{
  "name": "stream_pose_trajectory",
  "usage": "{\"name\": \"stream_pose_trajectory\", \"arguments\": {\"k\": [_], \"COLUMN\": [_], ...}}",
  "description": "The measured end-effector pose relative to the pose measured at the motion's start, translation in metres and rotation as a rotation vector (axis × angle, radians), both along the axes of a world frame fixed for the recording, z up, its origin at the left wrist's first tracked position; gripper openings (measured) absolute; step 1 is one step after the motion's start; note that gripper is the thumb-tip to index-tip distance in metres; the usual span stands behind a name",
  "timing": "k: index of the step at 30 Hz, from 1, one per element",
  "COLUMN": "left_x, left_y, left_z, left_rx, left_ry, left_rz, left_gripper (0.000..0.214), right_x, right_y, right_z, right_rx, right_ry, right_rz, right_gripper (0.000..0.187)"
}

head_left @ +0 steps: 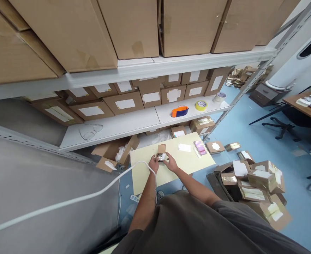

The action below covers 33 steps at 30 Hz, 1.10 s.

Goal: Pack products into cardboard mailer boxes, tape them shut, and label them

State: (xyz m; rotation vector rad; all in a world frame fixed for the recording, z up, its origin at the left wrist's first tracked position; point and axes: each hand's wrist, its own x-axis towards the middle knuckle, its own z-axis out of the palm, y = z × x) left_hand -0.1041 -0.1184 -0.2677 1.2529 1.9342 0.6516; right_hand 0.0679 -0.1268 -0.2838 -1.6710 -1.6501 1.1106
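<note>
A small cardboard box [161,148] sits on the pale yellow tabletop [142,173] with its lid flap standing up at the far side. Something shiny and dark, too small to name, shows in its opening. My left hand [153,164] grips the box's left side, fingers curled at the rim. On the opposite side, my right hand [171,163] holds the box with thumb and fingers at its right edge. To the right on the tabletop lie a white card or label sheet [184,147] and a blurred pink-and-white item [200,148].
Above the table, a white shelf [134,121] carries labelled boxes, glasses [89,134], an orange-and-blue tape dispenser [179,111] and tape rolls [201,105]. An open carton [113,151] stands left. Piled parcels [256,183] lie right. A white cable [91,194] crosses my left forearm.
</note>
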Motion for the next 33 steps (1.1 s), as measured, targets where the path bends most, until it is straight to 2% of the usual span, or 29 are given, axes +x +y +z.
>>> {"name": "stream_pose_trajectory", "arguments": {"k": [3, 6, 9, 12, 15, 17, 20, 23, 27, 30, 33], "left_x": [-0.003, -0.007, -0.010, -0.013, -0.016, -0.019, -0.024, -0.026, -0.025, -0.024, -0.026], "left_y": [0.002, 0.007, 0.008, 0.007, 0.007, 0.008, 0.011, 0.014, 0.022, 0.028, 0.031], "left_z": [0.000, 0.004, 0.007, 0.010, 0.007, 0.003, -0.007, -0.017, -0.024, -0.024, -0.025], "left_rx": [-0.051, -0.064, 0.042, 0.163, 0.148, 0.119, 0.072, 0.101, 0.142, 0.116, 0.092], "left_ry": [-0.008, -0.015, -0.030, -0.085, -0.174, -0.219, -0.274, -0.344, -0.424, -0.430, -0.441], "left_rz": [0.081, 0.103, 0.083, -0.048, -0.213, -0.267, -0.304, -0.298, -0.307, -0.312, -0.306], "left_gripper": [0.051, 0.054, 0.058, 0.050, 0.048, 0.057, 0.085, 0.095, 0.095, 0.094, 0.094], "right_x": [-0.014, -0.026, -0.031, -0.025, -0.013, -0.006, -0.001, 0.000, -0.007, -0.019, -0.030], "right_y": [0.008, 0.020, 0.028, 0.033, 0.037, 0.039, 0.042, 0.046, 0.056, 0.066, 0.074], "right_z": [0.002, 0.008, 0.013, 0.013, 0.009, 0.006, 0.005, 0.009, 0.022, 0.030, 0.035], "right_rx": [-0.035, -0.036, -0.018, -0.024, -0.044, -0.045, -0.058, -0.034, 0.063, 0.022, 0.021], "right_ry": [-0.069, -0.212, -0.274, -0.205, -0.083, -0.008, 0.030, -0.064, -0.318, -0.499, -0.603], "right_rz": [0.015, 0.036, 0.043, -0.003, -0.084, -0.113, -0.120, -0.051, 0.150, 0.267, 0.350], "right_gripper": [0.070, 0.067, 0.059, 0.048, 0.044, 0.050, 0.058, 0.059, 0.060, 0.060, 0.051]}}
